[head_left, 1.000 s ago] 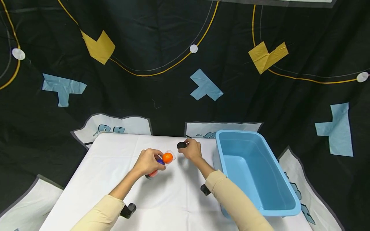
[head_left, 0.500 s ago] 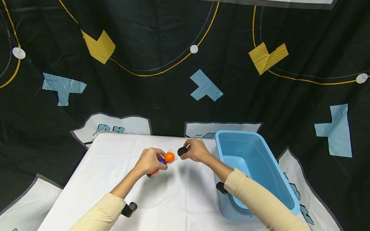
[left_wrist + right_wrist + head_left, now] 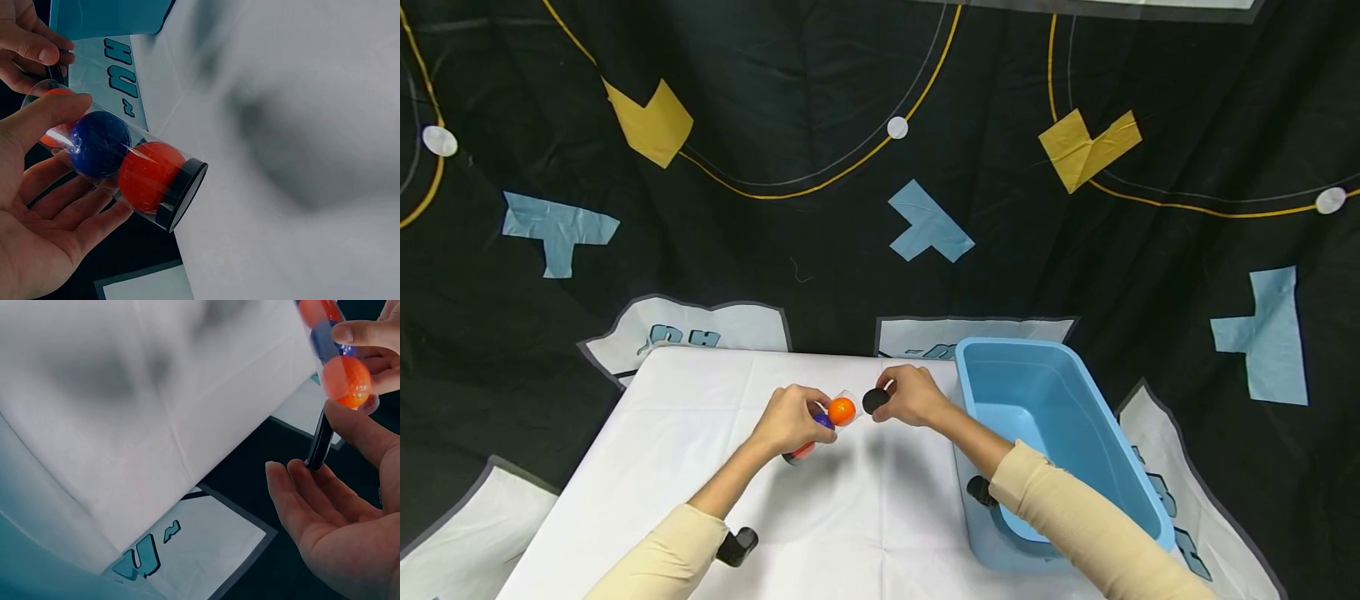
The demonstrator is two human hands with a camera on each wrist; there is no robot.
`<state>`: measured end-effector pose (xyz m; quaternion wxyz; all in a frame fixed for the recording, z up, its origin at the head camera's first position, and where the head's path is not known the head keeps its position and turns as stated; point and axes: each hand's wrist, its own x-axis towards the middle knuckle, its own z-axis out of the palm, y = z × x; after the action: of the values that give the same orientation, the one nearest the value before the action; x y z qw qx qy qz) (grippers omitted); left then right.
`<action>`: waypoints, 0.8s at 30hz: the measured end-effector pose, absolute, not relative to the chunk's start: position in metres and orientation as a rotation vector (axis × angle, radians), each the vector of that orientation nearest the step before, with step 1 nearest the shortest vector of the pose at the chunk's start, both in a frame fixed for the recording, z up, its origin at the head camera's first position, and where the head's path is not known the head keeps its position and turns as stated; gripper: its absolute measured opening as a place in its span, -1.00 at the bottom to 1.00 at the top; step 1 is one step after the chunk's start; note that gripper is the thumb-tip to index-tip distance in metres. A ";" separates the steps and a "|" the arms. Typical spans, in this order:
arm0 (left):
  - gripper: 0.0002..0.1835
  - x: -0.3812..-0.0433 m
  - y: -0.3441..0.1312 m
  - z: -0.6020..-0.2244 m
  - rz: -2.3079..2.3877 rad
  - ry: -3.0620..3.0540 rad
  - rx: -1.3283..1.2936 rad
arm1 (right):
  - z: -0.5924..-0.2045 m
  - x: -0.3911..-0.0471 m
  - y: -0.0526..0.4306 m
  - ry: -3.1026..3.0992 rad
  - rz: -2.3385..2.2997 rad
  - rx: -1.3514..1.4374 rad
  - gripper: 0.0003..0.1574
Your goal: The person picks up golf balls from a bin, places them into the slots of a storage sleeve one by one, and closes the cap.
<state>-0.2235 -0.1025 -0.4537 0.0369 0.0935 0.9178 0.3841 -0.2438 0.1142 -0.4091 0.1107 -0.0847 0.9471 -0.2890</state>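
My left hand [image 3: 790, 419] grips a clear plastic tube [image 3: 140, 140] around its middle, holding it tilted above the white table. Inside are an orange ball [image 3: 842, 410], a blue ball [image 3: 100, 144] and a red-orange ball [image 3: 150, 175]. A black cap [image 3: 182, 195] closes the tube's lower end. Between thumb and fingertips, my right hand [image 3: 913, 395] pinches a round black lid [image 3: 320, 440]. That lid is held on edge, close to the tube's uncapped end beside the orange ball, with a small gap showing in the head view.
To the right on the white table [image 3: 647, 467] stands a light blue plastic bin [image 3: 1030, 467], with my right forearm across its near corner. A black cloth [image 3: 820, 275] with tape shapes hangs behind the table. Black wrist cameras sit under both sleeves.
The right hand and forearm have swung, the forearm now lying over the bin. The black lid has come down to the level of the tube's end. The left hand has shifted only slightly right.
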 end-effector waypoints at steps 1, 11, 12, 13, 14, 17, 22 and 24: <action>-0.64 -0.224 -0.102 -0.454 1.181 2.816 0.290 | -0.409 -0.243 0.114 2.780 -0.846 -0.257 -0.55; -0.67 -0.223 -0.096 -0.452 1.195 2.823 0.335 | -0.405 -0.244 0.122 2.763 -0.902 -0.368 -0.55; -0.67 -0.223 -0.095 -0.451 1.197 2.822 0.341 | -0.405 -0.244 0.123 2.748 -0.919 -0.380 -0.55; -0.66 -0.222 -0.094 -0.451 1.200 2.819 0.346 | -0.404 -0.245 0.124 2.730 -0.939 -0.388 -0.54; -0.66 -0.222 -0.092 -0.450 1.202 2.814 0.351 | -0.403 -0.245 0.125 2.715 -0.954 -0.393 -0.53; -0.66 -0.222 -0.088 -0.450 1.208 2.792 0.369 | -0.401 -0.244 0.125 2.651 -1.011 -0.372 -0.52; -0.65 -0.222 -0.085 -0.446 1.195 2.790 0.394 | -0.401 -0.244 0.124 2.585 -1.072 -0.350 -0.51; -0.65 -0.222 -0.086 -0.444 1.184 2.801 0.398 | -0.400 -0.245 0.123 2.555 -1.102 -0.346 -0.51</action>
<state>-0.2223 -0.0856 -0.4442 0.0375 0.1296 0.9126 0.3859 -0.2448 0.1228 -0.4004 0.1680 -0.1217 0.8983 -0.3874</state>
